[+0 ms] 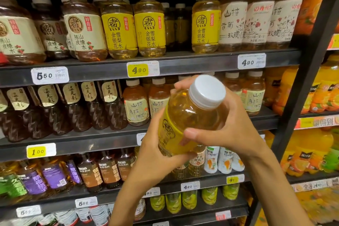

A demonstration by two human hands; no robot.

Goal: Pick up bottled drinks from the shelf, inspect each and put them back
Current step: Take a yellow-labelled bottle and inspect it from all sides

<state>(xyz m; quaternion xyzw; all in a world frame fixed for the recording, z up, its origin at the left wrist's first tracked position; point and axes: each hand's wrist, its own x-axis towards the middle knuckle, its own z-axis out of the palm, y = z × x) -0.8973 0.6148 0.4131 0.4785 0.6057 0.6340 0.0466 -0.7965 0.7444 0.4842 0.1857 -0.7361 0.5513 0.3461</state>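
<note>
A yellow-labelled bottle (190,113) of pale golden drink with a white cap is held in front of the shelves, tilted so its cap points toward me. My left hand (156,154) grips its lower body from below and the left. My right hand (225,130) grips its shoulder from the right, thumb across the front. On the top shelf (183,64) stand more of the same yellow-labelled bottles (149,24), with a dark gap (177,25) between two of them.
Cream-labelled brown tea bottles (84,25) fill the top shelf's left, pale-labelled ones (256,16) its right. Lower shelves hold dark and amber bottles (108,104). A black upright post (304,86) separates a bay of orange juice bottles (319,95) at right.
</note>
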